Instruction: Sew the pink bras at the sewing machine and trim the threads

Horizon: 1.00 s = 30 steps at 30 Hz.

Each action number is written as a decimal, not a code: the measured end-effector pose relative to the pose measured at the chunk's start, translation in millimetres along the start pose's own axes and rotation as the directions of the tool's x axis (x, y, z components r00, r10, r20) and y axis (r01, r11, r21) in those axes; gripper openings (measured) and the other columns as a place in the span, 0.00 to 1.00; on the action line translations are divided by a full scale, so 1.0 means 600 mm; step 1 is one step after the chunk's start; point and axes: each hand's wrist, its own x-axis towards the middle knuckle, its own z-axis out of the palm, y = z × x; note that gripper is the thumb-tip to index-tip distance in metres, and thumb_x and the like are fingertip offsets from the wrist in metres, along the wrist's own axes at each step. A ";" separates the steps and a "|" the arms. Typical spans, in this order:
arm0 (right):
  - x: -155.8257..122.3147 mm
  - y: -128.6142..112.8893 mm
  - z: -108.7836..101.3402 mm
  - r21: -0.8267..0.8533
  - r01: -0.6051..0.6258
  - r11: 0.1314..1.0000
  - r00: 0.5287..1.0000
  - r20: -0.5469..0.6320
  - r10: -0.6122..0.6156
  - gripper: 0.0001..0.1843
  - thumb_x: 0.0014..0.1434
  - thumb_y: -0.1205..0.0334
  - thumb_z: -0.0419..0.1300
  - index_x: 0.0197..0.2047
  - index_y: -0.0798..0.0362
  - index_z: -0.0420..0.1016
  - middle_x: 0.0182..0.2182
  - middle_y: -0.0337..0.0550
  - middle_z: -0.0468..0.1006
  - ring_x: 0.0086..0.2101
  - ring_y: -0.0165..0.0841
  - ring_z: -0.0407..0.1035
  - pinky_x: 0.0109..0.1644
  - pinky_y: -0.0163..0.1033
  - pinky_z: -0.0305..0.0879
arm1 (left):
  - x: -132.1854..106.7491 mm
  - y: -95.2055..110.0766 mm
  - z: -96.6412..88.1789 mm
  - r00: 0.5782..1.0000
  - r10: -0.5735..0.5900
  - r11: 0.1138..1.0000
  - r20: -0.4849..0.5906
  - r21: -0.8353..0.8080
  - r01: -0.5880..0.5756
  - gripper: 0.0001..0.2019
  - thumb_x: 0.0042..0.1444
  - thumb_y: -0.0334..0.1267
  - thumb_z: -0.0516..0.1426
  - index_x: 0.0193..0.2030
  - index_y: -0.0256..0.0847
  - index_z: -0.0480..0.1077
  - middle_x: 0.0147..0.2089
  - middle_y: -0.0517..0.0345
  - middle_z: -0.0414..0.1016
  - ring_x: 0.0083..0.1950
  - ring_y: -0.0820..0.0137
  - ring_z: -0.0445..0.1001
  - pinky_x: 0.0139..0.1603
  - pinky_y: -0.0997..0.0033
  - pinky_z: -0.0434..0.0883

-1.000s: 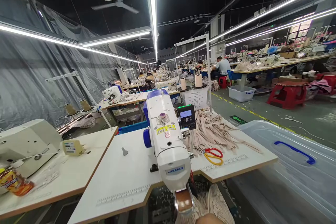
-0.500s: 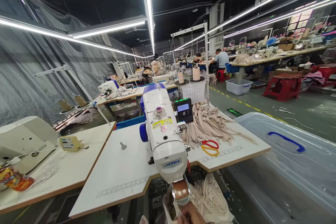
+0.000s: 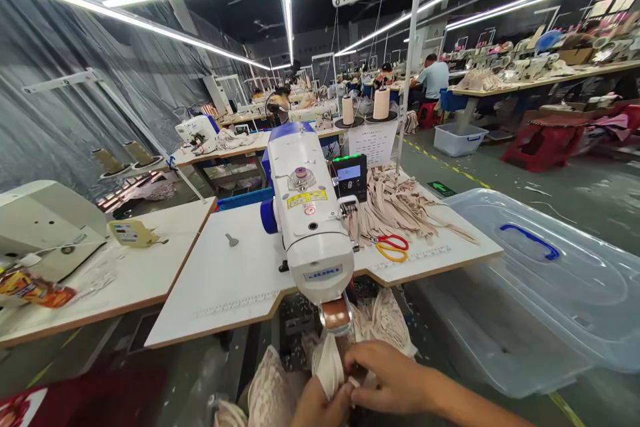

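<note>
In front of me stands a white and blue sewing machine point(image 3: 313, 213) with a brown, shiny part at its front end. Just below that end, my left hand point(image 3: 323, 403) is closed on a cream fabric piece of a beige lace bra point(image 3: 329, 363). My right hand point(image 3: 387, 373) pinches the same work close beside the left, fingertips nearly meeting around a small pale edge. A rounded lace cup point(image 3: 269, 387) bulges to the left of my hands. More beige lace fabric point(image 3: 385, 320) hangs behind my right hand. The fingertips partly cover what they grip.
Red and yellow scissors point(image 3: 393, 248) and a pile of beige straps point(image 3: 400, 207) lie on the white table point(image 3: 235, 280), right of the machine. A lidded clear plastic bin point(image 3: 530, 267) stands at the right. Another machine point(image 3: 45, 227) is on the left table. A person point(image 3: 434, 77) sits farther back.
My view has tilted down, so the machine and table sit higher. Both hands now show fully at the fabric, and the right forearm has come in from the right.
</note>
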 end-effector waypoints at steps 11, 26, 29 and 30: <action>-0.015 0.011 0.005 0.107 -0.189 0.976 0.872 -0.439 0.217 0.09 0.65 0.58 0.55 0.37 0.51 0.75 0.30 0.41 0.77 0.30 0.31 0.69 0.34 0.35 0.64 | -0.002 0.036 -0.024 0.956 -0.294 0.789 0.000 -0.565 0.242 0.28 0.42 0.59 0.67 0.39 0.37 0.72 0.31 0.57 0.79 0.22 0.76 0.67 0.26 0.73 0.64; 0.009 -0.002 0.055 -0.016 -0.092 0.996 0.904 -0.420 0.076 0.10 0.67 0.60 0.56 0.39 0.51 0.78 0.35 0.45 0.81 0.35 0.33 0.74 0.38 0.37 0.68 | -0.013 0.024 0.025 0.946 -0.255 0.818 -0.203 -0.566 0.099 0.21 0.53 0.47 0.65 0.49 0.35 0.77 0.48 0.49 0.82 0.50 0.59 0.78 0.52 0.62 0.73; 0.008 0.000 0.042 0.083 -0.152 0.985 0.931 -0.321 0.170 0.08 0.64 0.61 0.58 0.35 0.51 0.77 0.29 0.39 0.77 0.30 0.30 0.70 0.34 0.34 0.63 | -0.016 0.026 0.019 0.952 -0.197 0.917 -0.234 -0.387 0.095 0.17 0.54 0.46 0.63 0.45 0.34 0.79 0.43 0.50 0.83 0.47 0.59 0.79 0.49 0.63 0.74; 0.009 0.000 0.036 0.103 -0.170 0.980 0.941 -0.278 0.193 0.06 0.62 0.62 0.59 0.34 0.52 0.77 0.27 0.38 0.75 0.29 0.29 0.68 0.33 0.34 0.61 | -0.017 0.026 0.017 0.956 -0.173 0.937 -0.238 -0.340 0.085 0.16 0.54 0.45 0.62 0.43 0.34 0.80 0.41 0.51 0.83 0.46 0.59 0.79 0.48 0.64 0.74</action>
